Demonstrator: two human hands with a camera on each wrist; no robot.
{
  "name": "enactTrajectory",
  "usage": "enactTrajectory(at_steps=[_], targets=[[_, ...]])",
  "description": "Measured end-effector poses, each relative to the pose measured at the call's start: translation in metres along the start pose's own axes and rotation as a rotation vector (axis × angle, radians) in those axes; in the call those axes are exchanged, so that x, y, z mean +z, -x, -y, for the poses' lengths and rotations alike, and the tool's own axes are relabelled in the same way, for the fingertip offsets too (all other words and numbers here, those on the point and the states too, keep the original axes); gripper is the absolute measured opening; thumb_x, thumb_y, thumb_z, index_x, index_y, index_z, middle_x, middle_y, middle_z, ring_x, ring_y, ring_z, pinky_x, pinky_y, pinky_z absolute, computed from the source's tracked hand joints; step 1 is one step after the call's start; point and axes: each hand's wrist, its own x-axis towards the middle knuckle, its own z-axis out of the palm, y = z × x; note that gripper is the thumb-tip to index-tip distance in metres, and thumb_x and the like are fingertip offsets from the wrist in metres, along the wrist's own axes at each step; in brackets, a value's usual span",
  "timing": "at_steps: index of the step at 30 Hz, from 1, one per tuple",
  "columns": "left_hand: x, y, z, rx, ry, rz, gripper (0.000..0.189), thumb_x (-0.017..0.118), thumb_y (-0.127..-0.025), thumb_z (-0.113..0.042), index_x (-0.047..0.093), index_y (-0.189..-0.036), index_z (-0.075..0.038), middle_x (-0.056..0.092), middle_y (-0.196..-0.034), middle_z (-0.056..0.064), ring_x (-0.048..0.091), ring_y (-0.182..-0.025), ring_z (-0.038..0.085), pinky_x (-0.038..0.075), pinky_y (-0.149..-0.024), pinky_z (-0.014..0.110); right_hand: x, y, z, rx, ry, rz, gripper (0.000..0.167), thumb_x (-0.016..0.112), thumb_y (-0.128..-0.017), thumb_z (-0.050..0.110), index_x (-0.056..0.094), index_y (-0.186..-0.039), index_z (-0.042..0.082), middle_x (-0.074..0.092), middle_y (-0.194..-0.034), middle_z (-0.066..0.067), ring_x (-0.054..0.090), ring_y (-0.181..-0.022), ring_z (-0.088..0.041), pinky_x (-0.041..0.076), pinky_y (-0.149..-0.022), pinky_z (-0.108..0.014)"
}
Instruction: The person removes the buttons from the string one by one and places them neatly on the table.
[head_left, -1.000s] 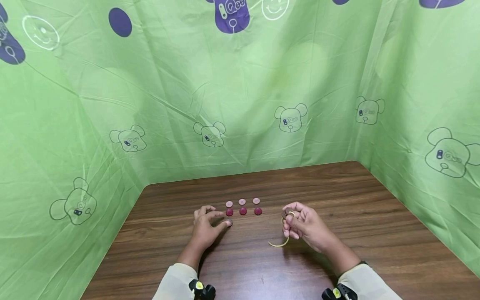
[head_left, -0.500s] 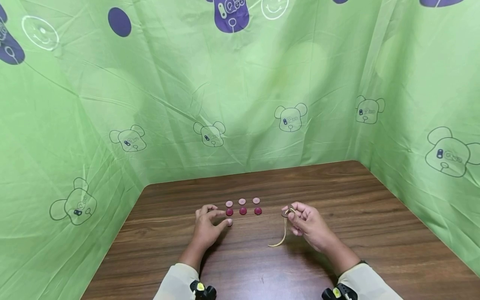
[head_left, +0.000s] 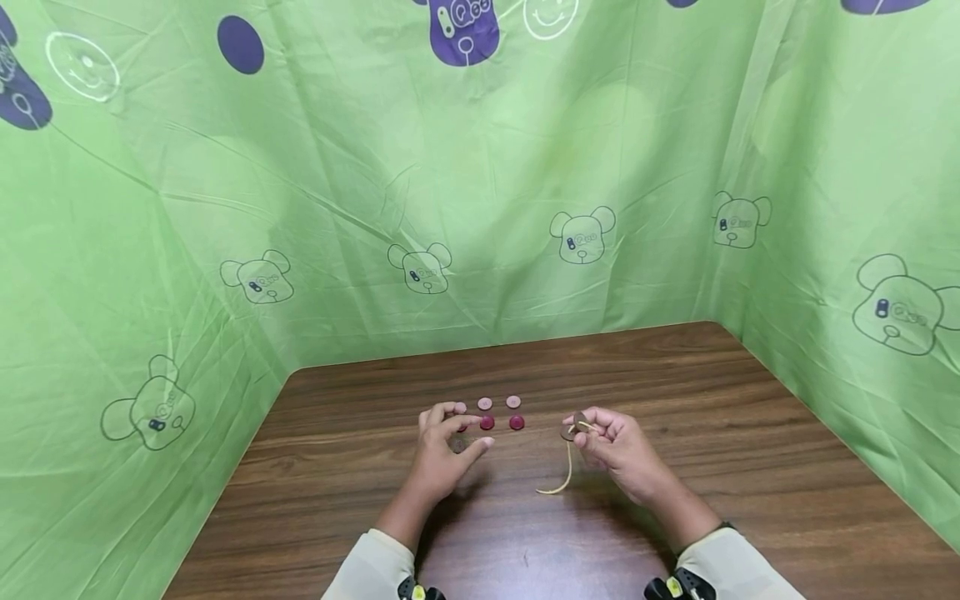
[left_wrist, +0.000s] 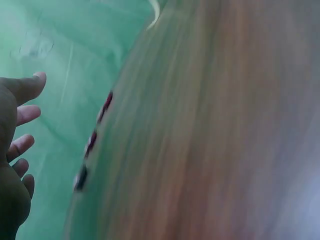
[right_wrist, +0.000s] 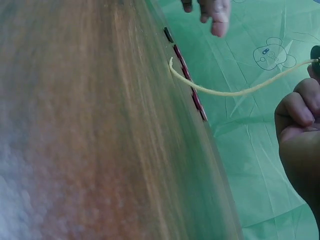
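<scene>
My left hand (head_left: 437, 458) hovers over the table with thumb and fingers parted, holding nothing. Through the gap between them shows a brown button (head_left: 457, 444) on the wood, dark in the left wrist view, where that same button (left_wrist: 80, 178) ends the row. My right hand (head_left: 618, 450) pinches brown buttons (head_left: 580, 421) strung on a yellow cord. The loose end of the cord (head_left: 567, 471) hangs down toward the table and curves left. Two dark red buttons (head_left: 517, 423) lie in plain sight between the hands; a third is mostly hidden by the left fingers.
Behind the dark red buttons runs a row of pale pink buttons (head_left: 513, 402), the leftmost partly covered by the left fingers. Green printed cloth (head_left: 495, 208) surrounds the back and sides of the brown wooden table (head_left: 637, 367).
My left hand has moved right, off the brown button, which stays on the table. In my right hand the strung buttons have turned, and the cord's end now hangs straighter.
</scene>
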Motion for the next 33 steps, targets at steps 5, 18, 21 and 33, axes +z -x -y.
enactTrajectory(at_steps=[5, 18, 21, 33], targets=[[0.008, 0.001, -0.027, 0.038, 0.050, 0.049, 0.030, 0.097, -0.083, -0.021, 0.085, -0.110, -0.017, 0.067, -0.129, 0.006, 0.050, -0.131, 0.031, 0.043, -0.108, 0.043, -0.001, 0.000, 0.001, 0.026, 0.005, -0.026, 0.021, 0.071, -0.101, -0.003, 0.077, -0.107, 0.016, 0.080, -0.094, 0.012, 0.047, -0.062, 0.006, 0.031, -0.051, -0.019], [0.025, 0.003, -0.069, 0.018, 0.269, 0.138, 0.026, 0.094, -0.086, -0.020, 0.087, -0.111, -0.014, 0.070, -0.129, 0.012, 0.052, -0.132, 0.028, 0.034, -0.119, 0.052, 0.000, 0.000, 0.002, -0.009, 0.007, -0.023, 0.022, 0.072, -0.101, -0.001, 0.080, -0.104, 0.019, 0.082, -0.093, 0.012, 0.046, -0.060, 0.006, 0.019, -0.054, -0.043], [0.030, 0.002, -0.077, 0.006, 0.291, 0.145, 0.026, 0.094, -0.086, -0.018, 0.087, -0.110, -0.009, 0.070, -0.129, 0.013, 0.052, -0.138, 0.031, 0.034, -0.123, 0.049, 0.000, 0.000, 0.001, -0.023, 0.002, -0.013, 0.022, 0.070, -0.102, -0.002, 0.080, -0.106, 0.018, 0.081, -0.091, 0.012, 0.045, -0.059, 0.005, 0.017, -0.054, -0.045], [0.043, 0.004, -0.084, 0.028, 0.274, 0.120, 0.021, 0.094, -0.086, -0.018, 0.088, -0.104, -0.009, 0.071, -0.125, 0.006, 0.055, -0.129, 0.029, 0.041, -0.118, 0.039, 0.002, 0.001, 0.000, -0.036, 0.014, -0.007, 0.022, 0.072, -0.101, -0.001, 0.080, -0.106, 0.019, 0.061, -0.070, 0.018, 0.043, -0.058, 0.003, 0.016, -0.053, -0.046]])
